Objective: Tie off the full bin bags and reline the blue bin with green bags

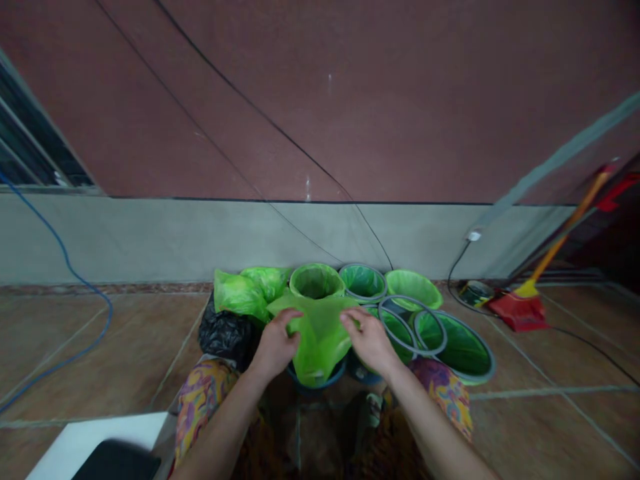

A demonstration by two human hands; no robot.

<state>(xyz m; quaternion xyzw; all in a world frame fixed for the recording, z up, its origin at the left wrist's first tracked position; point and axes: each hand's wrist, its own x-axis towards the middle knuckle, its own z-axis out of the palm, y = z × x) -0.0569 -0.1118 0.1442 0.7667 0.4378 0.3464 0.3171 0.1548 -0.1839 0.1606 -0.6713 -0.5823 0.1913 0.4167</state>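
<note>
My left hand (pixel 274 347) and my right hand (pixel 369 340) each pinch one side of a bright green plastic bag (pixel 319 337), holding it spread above a small dark-rimmed bin (pixel 327 383) in front of my knees. The bag hangs down into the bin's mouth. Several more round bins lined with green bags stand just beyond: one (pixel 316 281) straight ahead, another (pixel 363 281) to its right, a third (pixel 414 288) further right. A loose grey ring (pixel 413 324) lies tilted across the bins beside my right hand.
Crumpled green bags (pixel 240 295) sit on a black bag (pixel 226 335) at the left. A larger lined bin (pixel 463 350) stands right. A red dustpan with yellow broom (pixel 523 310) and cables lie by the wall. A blue hose (pixel 75 280) curves left.
</note>
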